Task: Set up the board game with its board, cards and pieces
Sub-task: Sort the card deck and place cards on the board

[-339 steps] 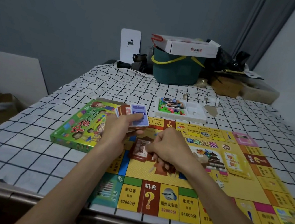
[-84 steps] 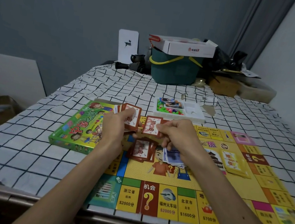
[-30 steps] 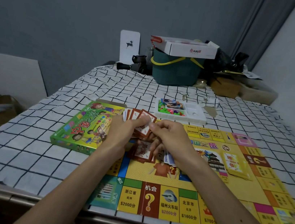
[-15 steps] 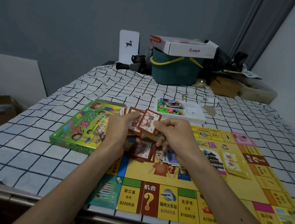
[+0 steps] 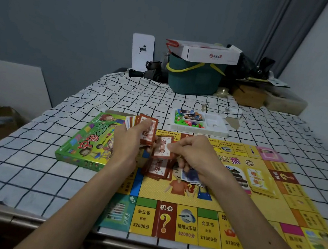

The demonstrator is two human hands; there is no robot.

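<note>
The yellow game board (image 5: 221,204) lies open on the checked cloth. My left hand (image 5: 129,142) grips a fanned stack of red-backed cards (image 5: 148,126) above the board's left part. My right hand (image 5: 192,155) pinches one red-backed card (image 5: 163,146) just right of the fan. Below it a pile of red-backed cards (image 5: 155,168) sits on the board, and a small pile of blue cards (image 5: 190,175) lies partly under my right hand. A yellow card pile (image 5: 260,181) rests on the board's right side.
The green game box (image 5: 86,143) lies left of the board. A white tray (image 5: 215,129) with coloured pieces stands behind the board. At the far end are a teal bucket (image 5: 192,79) with a white carton on it, a white card stand and dark clutter.
My right hand has drawn one red-backed card away from the fan and lowered it toward the red pile. The blue pile has appeared on the board since the earliest frame.
</note>
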